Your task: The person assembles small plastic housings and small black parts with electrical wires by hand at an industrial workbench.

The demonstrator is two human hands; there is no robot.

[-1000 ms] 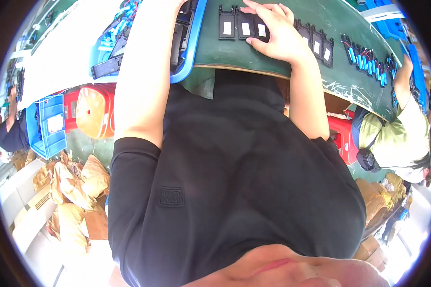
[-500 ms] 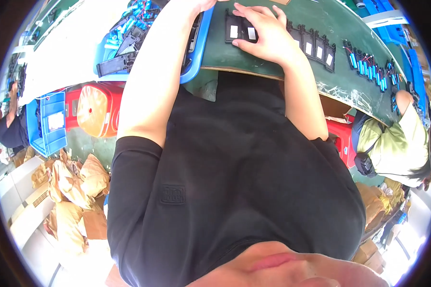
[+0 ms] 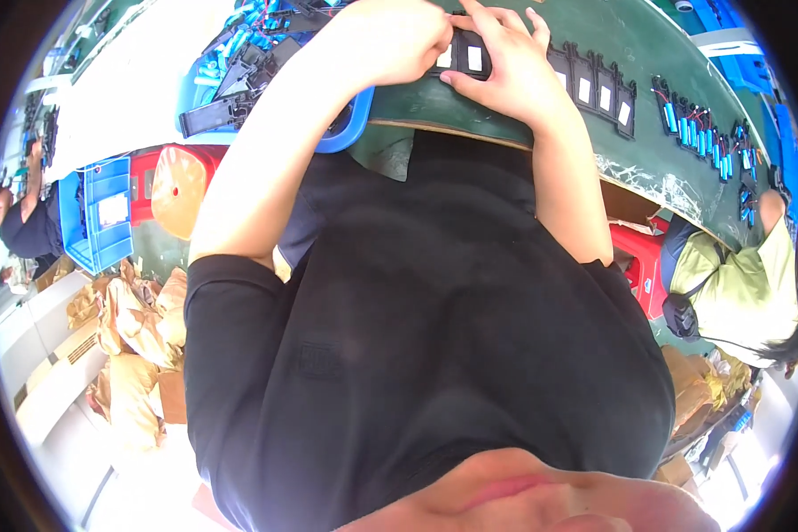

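Observation:
My left hand (image 3: 410, 43) has its fingers curled at the left edge of a black plastic plate (image 3: 446, 60) with a white label. Its fingertips are partly hidden. A second labelled black plate (image 3: 476, 58) lies right beside it. Spread over these two plates is my right hand (image 3: 514, 69), its thumb along their near edge and the other fingers stretched toward the far side. To the right of that hand, several similar black plates (image 3: 605, 93) continue the row on the green table (image 3: 452, 113).
A blue tray (image 3: 356, 129) holding black plastic parts and blue cylindrical cells (image 3: 239, 49) stands under my left forearm. Farther right lie several wired blue cell assemblies (image 3: 700, 133). A person in light green (image 3: 740, 288) sits at right. Red stools and a blue crate (image 3: 97, 213) stand left.
My left hand has come from the tray's far side to the left edge of the labelled plates. My right hand stays over them. The whole view has shifted slightly.

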